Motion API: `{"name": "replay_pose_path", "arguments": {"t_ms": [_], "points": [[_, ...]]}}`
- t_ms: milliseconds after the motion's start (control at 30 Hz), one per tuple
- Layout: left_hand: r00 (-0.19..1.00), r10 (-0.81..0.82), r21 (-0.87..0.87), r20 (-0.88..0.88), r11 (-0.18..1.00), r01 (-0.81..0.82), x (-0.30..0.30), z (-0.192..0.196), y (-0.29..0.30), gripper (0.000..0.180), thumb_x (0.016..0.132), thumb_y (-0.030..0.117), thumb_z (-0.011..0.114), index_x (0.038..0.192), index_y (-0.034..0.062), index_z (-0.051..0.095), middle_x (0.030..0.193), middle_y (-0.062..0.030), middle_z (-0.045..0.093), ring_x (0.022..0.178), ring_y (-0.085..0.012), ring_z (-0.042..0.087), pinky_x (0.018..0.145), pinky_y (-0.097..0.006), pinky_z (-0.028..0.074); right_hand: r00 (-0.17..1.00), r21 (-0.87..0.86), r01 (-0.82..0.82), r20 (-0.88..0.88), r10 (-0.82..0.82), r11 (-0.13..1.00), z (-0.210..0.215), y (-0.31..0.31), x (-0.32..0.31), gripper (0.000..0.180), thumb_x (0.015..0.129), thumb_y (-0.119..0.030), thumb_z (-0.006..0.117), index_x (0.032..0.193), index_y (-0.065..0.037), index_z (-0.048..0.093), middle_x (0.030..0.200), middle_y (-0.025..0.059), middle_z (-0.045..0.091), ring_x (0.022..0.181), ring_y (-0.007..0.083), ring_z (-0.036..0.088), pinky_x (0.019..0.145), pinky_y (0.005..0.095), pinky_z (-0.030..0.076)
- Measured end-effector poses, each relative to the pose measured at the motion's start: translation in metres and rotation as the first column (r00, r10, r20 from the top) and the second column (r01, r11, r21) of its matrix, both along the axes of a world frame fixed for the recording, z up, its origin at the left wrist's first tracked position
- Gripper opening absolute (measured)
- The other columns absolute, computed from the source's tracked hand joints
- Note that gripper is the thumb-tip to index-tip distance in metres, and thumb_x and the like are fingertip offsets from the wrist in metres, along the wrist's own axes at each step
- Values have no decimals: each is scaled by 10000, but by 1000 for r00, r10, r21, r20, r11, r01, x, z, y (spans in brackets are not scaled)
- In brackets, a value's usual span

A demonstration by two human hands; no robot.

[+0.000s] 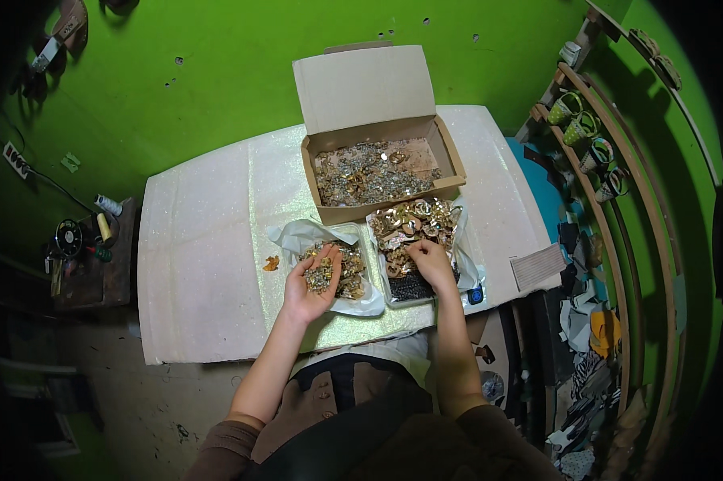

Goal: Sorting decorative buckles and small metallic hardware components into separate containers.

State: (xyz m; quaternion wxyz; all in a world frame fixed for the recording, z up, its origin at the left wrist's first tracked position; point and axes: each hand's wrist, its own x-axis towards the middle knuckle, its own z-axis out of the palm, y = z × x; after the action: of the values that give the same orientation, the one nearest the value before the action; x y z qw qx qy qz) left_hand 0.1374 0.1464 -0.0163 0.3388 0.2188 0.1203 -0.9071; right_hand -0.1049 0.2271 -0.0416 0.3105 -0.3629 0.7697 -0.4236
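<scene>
My left hand (312,290) lies palm up, fingers stretched out, over a plastic-lined tray (369,303) of small shiny gold and silver pieces (351,276). Bits glint by its palm, but I cannot tell whether they rest on it or behind it. My right hand (432,264) has its fingers pinched together above a second plastic-lined tray (409,303). Larger gold-coloured metal ornaments (414,215) fill most of that tray, with black beads (409,286) at its near end. Whatever the pinch may hold is too small to make out.
Behind the trays stands an open cardboard box (450,152) of similar pieces. An orange-brown piece (272,263) lies left of them on the pale table (193,264); a flat ridged pad (535,268) lies right. Further right are a wooden rack (610,232) and fabric scraps (574,317).
</scene>
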Motion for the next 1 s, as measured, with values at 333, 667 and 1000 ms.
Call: {"name": "replay_pose_path", "arguments": {"t_ms": [333, 667, 1000], "points": [[1000, 1, -71, -21, 997, -2, 7, 10, 2, 369, 911, 144, 331, 1231, -2, 444, 1238, -128, 493, 1138, -245, 488, 947, -346, 440, 930, 42, 14, -367, 3, 999, 32, 0, 19, 256, 793, -222, 553, 949, -34, 628, 915, 171, 595, 834, 326, 586, 744, 379, 454], [997, -61, -131, -50, 990, 54, 6, 12, 8, 408, 924, 185, 314, 1293, 27, 386, 1302, -124, 442, 1173, -221, 457, 959, -351, 416, 830, -158, -515, -339, 444, 843, 87, -11, 83, 223, 815, -140, 562, 1020, -59, 600, 939, 119, 535, 828, 287, 564, 727, 341, 457], [974, 196, -185, 118, 967, -172, 1, 6, 14, 458, 914, 213, 268, 1333, 39, 329, 1353, -106, 391, 1236, -217, 387, 1027, -338, 313, 737, -170, -574, -535, 414, 801, 73, -22, 119, 199, 758, -234, 641, 823, -47, 627, 818, 84, 536, 755, 263, 570, 632, 360, 466]]}}
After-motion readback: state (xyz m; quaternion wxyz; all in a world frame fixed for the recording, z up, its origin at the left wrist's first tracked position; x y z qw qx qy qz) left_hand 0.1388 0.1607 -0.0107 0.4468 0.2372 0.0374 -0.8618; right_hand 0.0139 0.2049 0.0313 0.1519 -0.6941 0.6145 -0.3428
